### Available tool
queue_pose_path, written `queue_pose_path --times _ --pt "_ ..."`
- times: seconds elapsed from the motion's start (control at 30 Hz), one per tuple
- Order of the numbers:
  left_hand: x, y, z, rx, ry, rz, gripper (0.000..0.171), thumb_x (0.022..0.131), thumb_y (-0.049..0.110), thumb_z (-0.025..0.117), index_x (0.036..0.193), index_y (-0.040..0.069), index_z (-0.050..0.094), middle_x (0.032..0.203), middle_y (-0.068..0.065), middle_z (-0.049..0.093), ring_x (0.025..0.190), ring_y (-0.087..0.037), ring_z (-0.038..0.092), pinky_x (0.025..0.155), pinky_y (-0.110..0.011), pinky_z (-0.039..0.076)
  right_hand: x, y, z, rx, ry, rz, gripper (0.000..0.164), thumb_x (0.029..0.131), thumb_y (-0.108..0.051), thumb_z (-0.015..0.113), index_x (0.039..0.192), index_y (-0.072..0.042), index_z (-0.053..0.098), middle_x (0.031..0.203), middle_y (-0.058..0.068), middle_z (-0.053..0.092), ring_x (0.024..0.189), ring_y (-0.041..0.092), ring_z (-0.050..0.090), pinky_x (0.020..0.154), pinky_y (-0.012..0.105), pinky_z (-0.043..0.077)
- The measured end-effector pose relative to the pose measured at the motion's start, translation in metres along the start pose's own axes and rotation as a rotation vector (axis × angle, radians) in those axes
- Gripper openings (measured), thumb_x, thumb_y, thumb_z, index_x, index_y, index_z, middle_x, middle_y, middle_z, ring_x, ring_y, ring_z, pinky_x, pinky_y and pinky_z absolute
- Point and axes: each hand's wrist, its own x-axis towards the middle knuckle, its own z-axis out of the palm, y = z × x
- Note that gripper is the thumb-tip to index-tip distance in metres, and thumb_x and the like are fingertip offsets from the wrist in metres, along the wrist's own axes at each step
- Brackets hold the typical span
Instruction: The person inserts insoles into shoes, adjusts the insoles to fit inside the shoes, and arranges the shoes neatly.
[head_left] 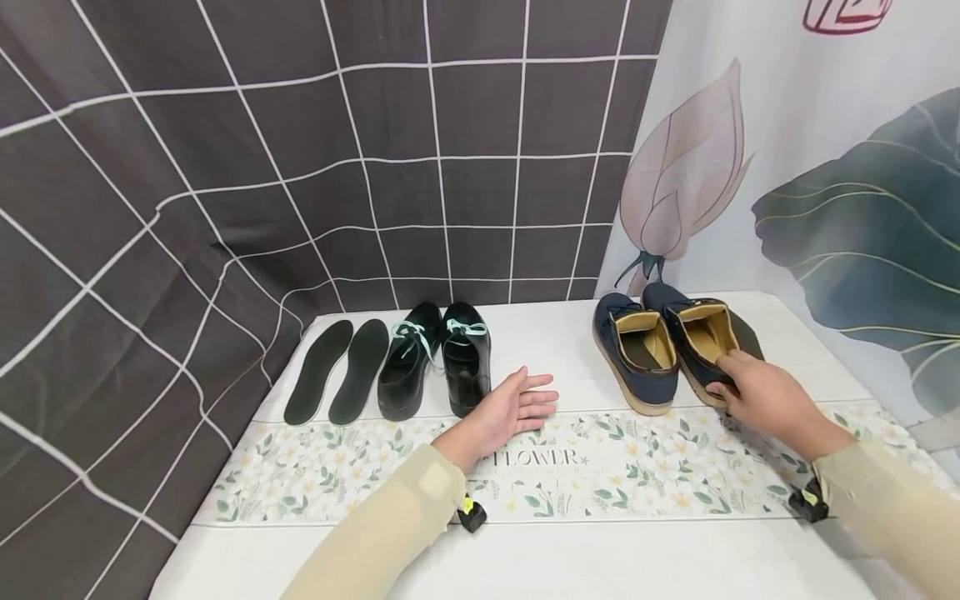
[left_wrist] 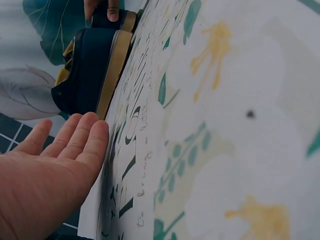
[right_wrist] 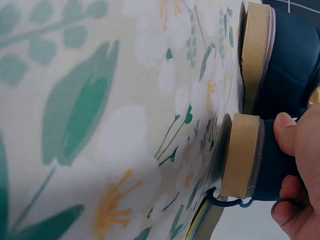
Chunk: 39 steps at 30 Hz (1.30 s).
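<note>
My right hand (head_left: 772,400) pinches the heel of the right navy shoe (head_left: 692,354), thumb on one side of the heel and fingers on the other. In the right wrist view this shoe (right_wrist: 272,165) shows its ribbed tan sole, with a thin dark lace loop beside it. The left navy shoe (head_left: 651,387) stands alongside, toe toward the back wall. A dark insole (head_left: 745,333) lies just right of the pair, partly covered. My left hand (head_left: 504,417) holds nothing, its palm turned up and fingers extended beside the black shoes.
Two black shoes (head_left: 402,392) with mint laces stand left of my left hand. Further left lie two dark insoles (head_left: 318,372). A floral strip (head_left: 352,462) crosses the white table (head_left: 555,558). Behind rise a dark grid curtain (head_left: 390,108) and a white curtain with leaf prints (head_left: 787,108).
</note>
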Motion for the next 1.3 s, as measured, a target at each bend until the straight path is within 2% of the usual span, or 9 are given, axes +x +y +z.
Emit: queue_pose_path --times 0.33,0.63,1.03,1.3 --pt "-0.003 -0.001 -0.003 0.001 -0.017 0.008 0.072 0.106 0.056 0.024 0.156 0.004 0.033 0.153 -0.023 0.043 0.14 -0.037 0.044 0.117 -0.051 0.033 0.002 -0.006 -0.016 0.02 0.062 0.038 0.026 0.087 -0.013 0.077 0.082 -0.009 0.052 0.077 0.004 0.046 0.062 0.018 0.041 0.055 0.034 0.036" --pt "-0.005 -0.003 -0.007 0.004 0.002 0.0 0.067 0.107 0.051 0.027 0.155 0.004 0.035 0.152 -0.022 0.044 0.139 -0.035 0.046 0.115 -0.049 0.036 0.004 -0.014 -0.03 0.02 0.114 0.04 0.026 0.084 -0.014 0.079 0.084 -0.006 0.055 0.08 0.007 0.052 0.062 0.019 0.044 0.054 0.034 0.037" --pt "-0.007 -0.004 -0.009 -0.011 0.037 -0.019 0.06 0.106 0.045 0.037 0.153 0.007 0.039 0.151 -0.02 0.047 0.137 -0.033 0.049 0.114 -0.046 0.039 0.001 -0.039 -0.05 0.018 0.178 0.002 0.028 0.083 -0.014 0.081 0.082 -0.008 0.053 0.077 0.003 0.049 0.061 0.016 0.04 0.053 0.032 0.033" --pt "-0.007 -0.001 -0.005 -0.022 0.036 -0.013 0.06 0.105 0.043 0.041 0.153 0.008 0.039 0.151 -0.018 0.048 0.137 -0.033 0.049 0.114 -0.047 0.038 0.002 -0.067 -0.062 0.038 0.27 -0.084 0.032 0.077 -0.011 0.085 0.082 -0.009 0.054 0.078 0.003 0.048 0.059 0.014 0.038 0.052 0.031 0.033"
